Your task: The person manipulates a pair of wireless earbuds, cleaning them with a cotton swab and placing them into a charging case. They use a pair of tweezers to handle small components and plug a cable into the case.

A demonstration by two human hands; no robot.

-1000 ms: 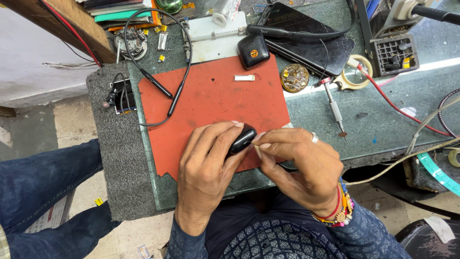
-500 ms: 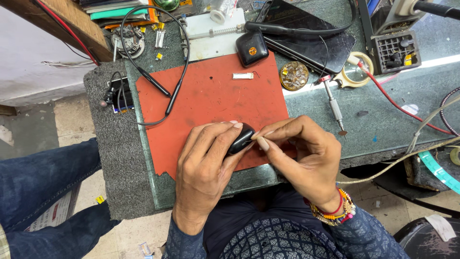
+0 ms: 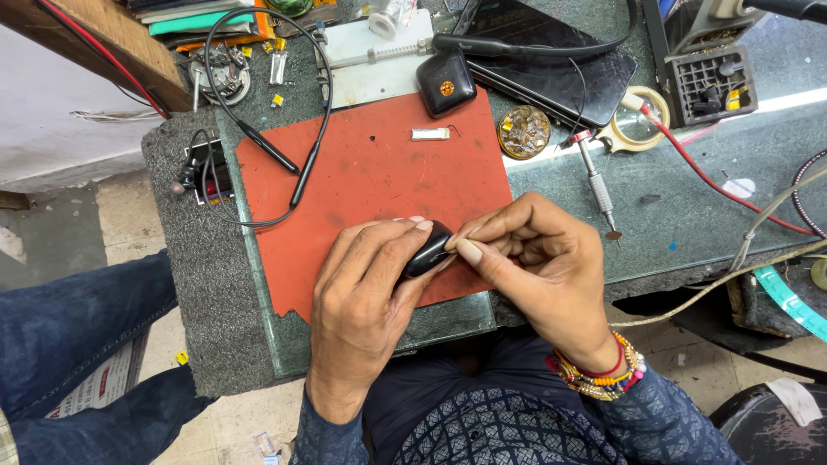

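The left hand (image 3: 366, 297) grips a small black case (image 3: 428, 252) over the near edge of the red mat (image 3: 370, 168); the right hand (image 3: 538, 267) pinches at its seam. A slipping fingernail could likely flick it off the table (image 3: 689, 207).

Red mat (image 3: 370, 164) mid-bench; black pouch (image 3: 445, 83) at its top edge, screwdriver (image 3: 596, 185) right, probably tape roll (image 3: 636, 129) beyond.

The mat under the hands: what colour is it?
Reddish-orange mat, scuffed with dark marks; seen in the head view.
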